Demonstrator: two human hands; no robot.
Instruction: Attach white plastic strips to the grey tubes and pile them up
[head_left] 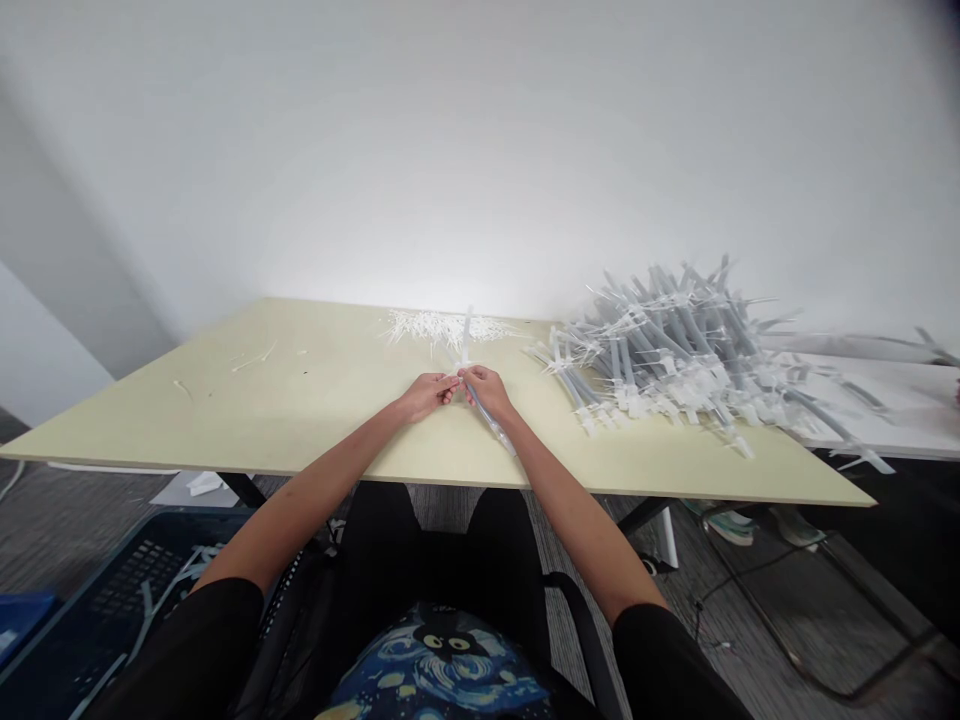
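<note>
In front of me, over the table's middle, both my hands meet with closed fingers. My right hand [486, 390] grips a grey flexible tube [487, 415] with clear, whitish ends, which slants from above the fingers down toward my right wrist. My left hand [429, 397] is closed in a pinch against the tube's side, on what looks like a thin white cable tie; the fingers mostly hide it. Just beyond the hands lies a loose heap of thin white cable ties [442, 328].
A large pile of grey tubes [667, 340] with clear ends and ties covers the right of the pale yellow table [300, 430]. A few loose ties [255, 358] lie at left. A dark plastic crate [112, 590] with strips inside stands on the floor at lower left.
</note>
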